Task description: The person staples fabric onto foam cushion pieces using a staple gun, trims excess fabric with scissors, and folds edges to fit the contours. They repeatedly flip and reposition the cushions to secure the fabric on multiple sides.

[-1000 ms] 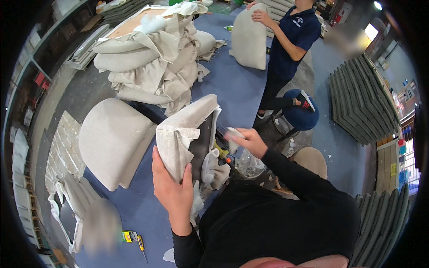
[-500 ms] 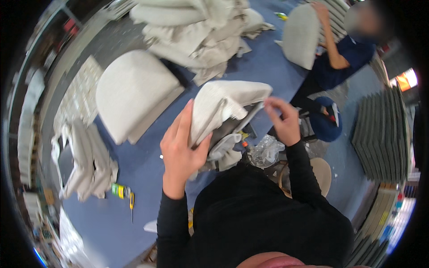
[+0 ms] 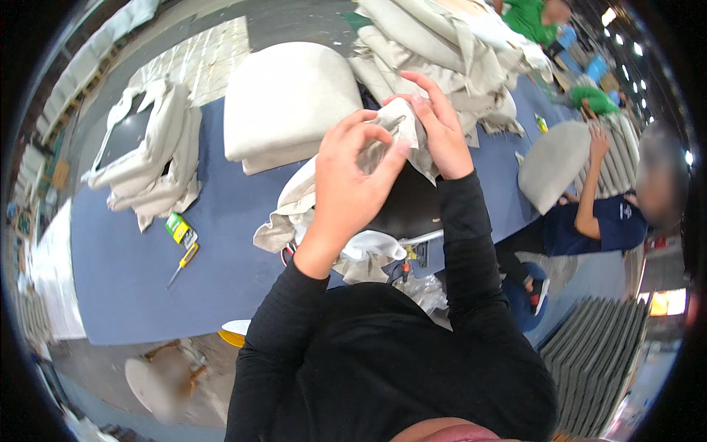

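Gripping a beige fabric cover (image 3: 401,125) with both hands, we are holding it raised over the blue table (image 3: 125,258), close to our chest. Our left hand (image 3: 350,177) is closing its fingers on the bunched cloth, thumb pressing against it from the right. Our right hand (image 3: 438,125) is pinching the upper edge of the same cover, its fingers curling over the fold. The rest of the cover is hanging down in loose folds (image 3: 302,206) onto the table, partly wrapping a dark panel (image 3: 405,206).

Beyond our hands, we are seeing a finished beige cushion (image 3: 283,103) lying flat on the table, and behind it a heap of loose beige covers (image 3: 449,51). To our left, another crumpled cover (image 3: 155,162) is lying around a dark board. Nearer to us, a small green-and-yellow pack (image 3: 179,228) and a yellow-handled screwdriver (image 3: 183,263) are resting just beside each other on the blue surface.

To our right, a person in a dark blue shirt (image 3: 596,221) is holding one hand on another beige cushion (image 3: 552,166). Grey panels (image 3: 596,353) are standing stacked on the floor below.
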Motion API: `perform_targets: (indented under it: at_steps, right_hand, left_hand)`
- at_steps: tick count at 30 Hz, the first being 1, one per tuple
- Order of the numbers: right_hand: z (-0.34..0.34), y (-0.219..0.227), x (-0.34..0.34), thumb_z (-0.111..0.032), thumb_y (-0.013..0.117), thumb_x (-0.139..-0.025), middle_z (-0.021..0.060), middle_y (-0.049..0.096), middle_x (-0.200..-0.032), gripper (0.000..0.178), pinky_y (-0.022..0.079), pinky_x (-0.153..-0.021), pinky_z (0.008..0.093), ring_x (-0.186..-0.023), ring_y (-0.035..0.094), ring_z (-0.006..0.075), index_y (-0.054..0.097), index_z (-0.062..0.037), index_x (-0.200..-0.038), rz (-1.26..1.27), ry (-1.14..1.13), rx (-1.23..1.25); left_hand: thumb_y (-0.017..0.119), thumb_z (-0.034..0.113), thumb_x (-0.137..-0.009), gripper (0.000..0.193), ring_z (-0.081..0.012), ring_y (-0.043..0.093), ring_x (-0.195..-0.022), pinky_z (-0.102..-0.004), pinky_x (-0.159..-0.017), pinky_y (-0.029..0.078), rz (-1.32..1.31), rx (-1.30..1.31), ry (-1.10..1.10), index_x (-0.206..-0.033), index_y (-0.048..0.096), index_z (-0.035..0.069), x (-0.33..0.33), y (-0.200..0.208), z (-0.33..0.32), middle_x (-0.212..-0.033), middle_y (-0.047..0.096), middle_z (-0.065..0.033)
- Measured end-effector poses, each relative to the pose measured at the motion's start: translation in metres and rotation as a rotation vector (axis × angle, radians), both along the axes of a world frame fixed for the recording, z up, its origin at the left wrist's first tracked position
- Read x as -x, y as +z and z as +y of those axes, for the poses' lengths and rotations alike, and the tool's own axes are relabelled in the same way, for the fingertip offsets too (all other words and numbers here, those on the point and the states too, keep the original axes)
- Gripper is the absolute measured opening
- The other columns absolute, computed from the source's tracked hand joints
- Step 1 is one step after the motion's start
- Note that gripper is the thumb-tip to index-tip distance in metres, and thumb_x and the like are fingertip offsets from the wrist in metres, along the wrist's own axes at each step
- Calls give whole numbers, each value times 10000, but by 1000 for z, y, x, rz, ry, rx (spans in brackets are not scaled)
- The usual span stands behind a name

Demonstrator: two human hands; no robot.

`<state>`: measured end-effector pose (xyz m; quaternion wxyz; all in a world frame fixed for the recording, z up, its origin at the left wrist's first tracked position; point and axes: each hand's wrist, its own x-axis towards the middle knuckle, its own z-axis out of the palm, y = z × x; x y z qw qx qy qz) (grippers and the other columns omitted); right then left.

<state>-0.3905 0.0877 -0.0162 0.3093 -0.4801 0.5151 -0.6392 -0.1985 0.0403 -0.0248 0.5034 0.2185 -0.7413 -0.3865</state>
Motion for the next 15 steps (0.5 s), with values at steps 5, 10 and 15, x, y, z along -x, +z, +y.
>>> perform_targets:
  at_steps: [5,10,15]
  right_hand:
    - [-10,-5,-4,-170,567,-1167,139,721,-1370,302,497,-1119,350,-1263,657,176,548,-65,-1449,33,70,70]
    - [-1,6,-5,-149,631,-1124,133,694,-1434,161,452,-1173,377,-1360,613,224,644,-58,-1256,418,154,99]
    - [13,27,1,-163,629,-1111,124,719,-1415,165,487,-1126,370,-1302,658,224,671,-48,-1220,525,249,11]
  left_hand:
    - [778,180,-978,163,-407,675,-1246,-462,-1099,488,-33,79,41,-965,754,19,-2,-2,-9,-1331,746,-176]
    - [779,169,-976,177,-403,682,-1232,-450,-1065,511,-32,54,-12,-947,697,15,-13,-8,-6,-1370,718,-172]
    - [797,183,-966,197,-410,684,-1211,-452,-1036,527,-18,-17,62,-937,680,28,-17,9,11,-1345,712,-174]
